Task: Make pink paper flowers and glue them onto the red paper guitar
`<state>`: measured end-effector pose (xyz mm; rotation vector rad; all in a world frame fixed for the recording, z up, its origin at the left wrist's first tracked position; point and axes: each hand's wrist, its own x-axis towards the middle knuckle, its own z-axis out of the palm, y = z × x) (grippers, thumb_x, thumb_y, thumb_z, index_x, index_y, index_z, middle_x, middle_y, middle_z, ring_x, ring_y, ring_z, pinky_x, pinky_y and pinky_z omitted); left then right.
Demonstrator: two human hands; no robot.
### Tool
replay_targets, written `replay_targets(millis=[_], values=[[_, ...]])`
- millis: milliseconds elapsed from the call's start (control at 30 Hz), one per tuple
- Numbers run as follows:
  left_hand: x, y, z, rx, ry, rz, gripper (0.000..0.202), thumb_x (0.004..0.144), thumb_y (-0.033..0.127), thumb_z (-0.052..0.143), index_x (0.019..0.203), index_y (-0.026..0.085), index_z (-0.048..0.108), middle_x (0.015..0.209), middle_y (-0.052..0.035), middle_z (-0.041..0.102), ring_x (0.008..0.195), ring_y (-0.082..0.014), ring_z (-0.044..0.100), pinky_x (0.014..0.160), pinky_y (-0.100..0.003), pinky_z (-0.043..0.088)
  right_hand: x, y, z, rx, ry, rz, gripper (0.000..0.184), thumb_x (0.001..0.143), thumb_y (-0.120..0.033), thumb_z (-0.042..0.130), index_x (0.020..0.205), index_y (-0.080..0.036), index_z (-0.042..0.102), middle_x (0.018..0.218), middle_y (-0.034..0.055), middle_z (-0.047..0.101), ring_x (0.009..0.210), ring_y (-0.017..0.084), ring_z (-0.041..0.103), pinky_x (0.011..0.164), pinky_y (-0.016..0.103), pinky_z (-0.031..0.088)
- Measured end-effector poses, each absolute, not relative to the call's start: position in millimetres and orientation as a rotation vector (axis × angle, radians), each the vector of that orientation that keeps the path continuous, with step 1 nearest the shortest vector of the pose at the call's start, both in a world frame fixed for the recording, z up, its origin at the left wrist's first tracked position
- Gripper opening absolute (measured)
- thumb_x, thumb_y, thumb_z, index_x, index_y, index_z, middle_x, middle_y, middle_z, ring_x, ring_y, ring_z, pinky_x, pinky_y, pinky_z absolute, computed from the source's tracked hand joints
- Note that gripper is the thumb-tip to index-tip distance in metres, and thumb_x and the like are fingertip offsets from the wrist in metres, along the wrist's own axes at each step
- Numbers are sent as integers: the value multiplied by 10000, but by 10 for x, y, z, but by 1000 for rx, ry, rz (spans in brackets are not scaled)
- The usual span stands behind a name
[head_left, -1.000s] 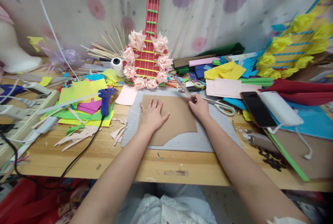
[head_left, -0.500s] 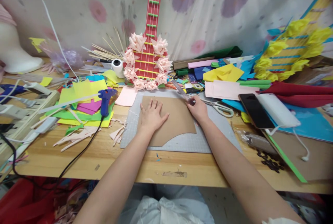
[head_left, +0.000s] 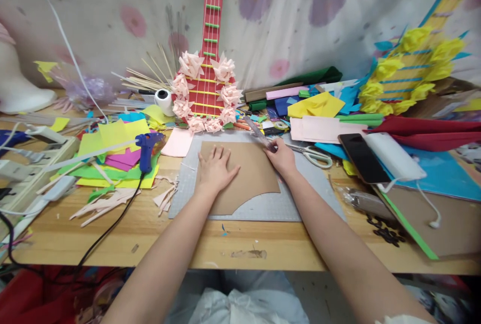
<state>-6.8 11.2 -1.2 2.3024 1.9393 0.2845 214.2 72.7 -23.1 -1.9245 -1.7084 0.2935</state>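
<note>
A brown sheet of cardboard [head_left: 248,176] with a curved cut in its near right edge lies on a grey cutting mat [head_left: 259,208]. My left hand [head_left: 216,171] rests flat on the cardboard's left part, fingers spread. At the sheet's far right corner my right hand [head_left: 281,157] is closed around the near end of a clear ruler [head_left: 257,132]. The ruler slants away to the upper left, past the cardboard's far edge. Scissors [head_left: 313,156] with pale handles lie just right of that hand, their blades partly hidden.
A red paper guitar [head_left: 206,91] with pink flowers stands behind the mat. To the left are a blue glue gun [head_left: 147,148], coloured paper [head_left: 112,138] and a power strip [head_left: 48,163]. A phone [head_left: 363,157], white power bank [head_left: 394,156] and yellow-flowered guitar [head_left: 406,73] sit right.
The view has shifted slightly, so everything appears a little further left. Both hands keep their places, the left flat on the cardboard and the right holding the ruler.
</note>
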Motion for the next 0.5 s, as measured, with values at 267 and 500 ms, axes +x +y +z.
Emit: replay_targets(millis=[267, 500], values=[[-96, 139, -21, 2315, 1942, 288, 608, 848, 564, 344, 1364, 252, 420, 1477, -71, 342, 1379, -276, 239, 1082, -616, 131, 2141, 715, -224, -1932, -1733, 306, 216, 745, -370, 587, 900, -223, 556, 860, 53, 670, 791, 237, 613, 688, 324, 430], [-85, 113, -25, 2322, 1943, 307, 600, 856, 549, 332, 1362, 240, 417, 1471, -69, 352, 1376, -277, 249, 1066, -645, 140, 2129, 702, -199, -1951, -1734, 328, 204, 751, -359, 584, 895, -219, 550, 865, 57, 666, 834, 253, 614, 700, 330, 427]])
